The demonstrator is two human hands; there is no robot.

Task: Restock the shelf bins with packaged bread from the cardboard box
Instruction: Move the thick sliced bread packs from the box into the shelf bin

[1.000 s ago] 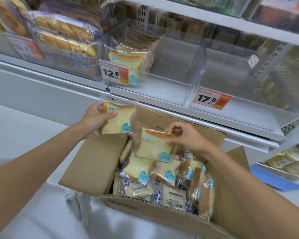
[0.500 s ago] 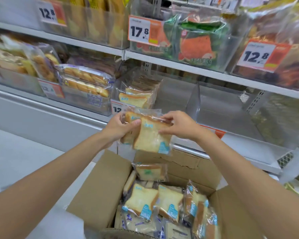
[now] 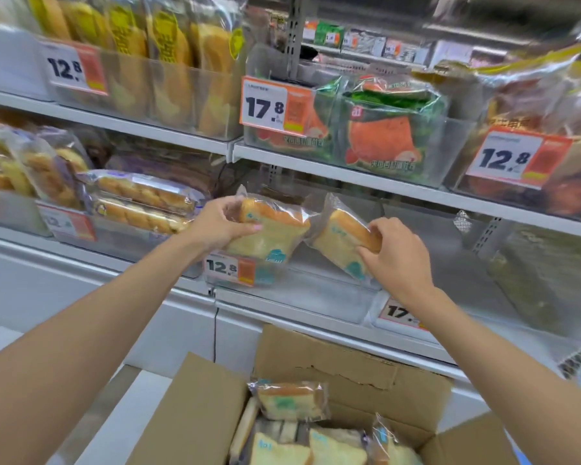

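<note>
Clamped, both: our left grip [image 3: 215,226] curls round clear-wrapped square white bread pack [image 3: 272,238] over front left corner of clear plastic shelf bin [image 3: 316,297]. Our right grip [image 3: 396,260] holds second tilted bread pack [image 3: 337,243] just beside, over bin middle. Brown cardboard box [image 3: 349,374] below shelf edge, more packs inside.

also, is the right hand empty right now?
No, the right hand has its fingers curled round a bread pack, held up in front of the shelf.
</note>
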